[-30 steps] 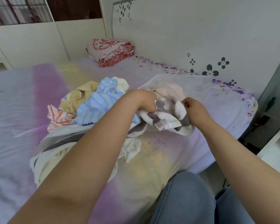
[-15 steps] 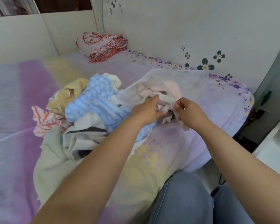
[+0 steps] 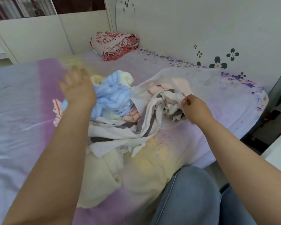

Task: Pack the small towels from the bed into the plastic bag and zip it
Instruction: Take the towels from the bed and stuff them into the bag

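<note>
A translucent white plastic bag (image 3: 206,82) lies on the bed with its mouth facing me. My right hand (image 3: 195,108) pinches the near rim of that mouth. A white and grey striped towel (image 3: 154,114) hangs half in and half out of the bag, and a pink towel (image 3: 159,87) lies deeper inside. My left hand (image 3: 77,90) hovers open and blurred above the pile, holding nothing. The pile holds a blue striped towel (image 3: 113,98), a pale yellow towel (image 3: 102,172) nearest me and a white towel with orange stripes (image 3: 58,109).
The bed (image 3: 19,101) has a purple and yellow sheet. A folded red patterned blanket (image 3: 115,43) sits at the far corner by the wall. My knee in jeans (image 3: 190,197) is at the bed's near edge. The bed's right edge drops off beside dark furniture.
My left hand let go of the striped towel at the bag's mouth and swung left and up over the pile, fingers spread. My right hand stayed on the bag's rim.
</note>
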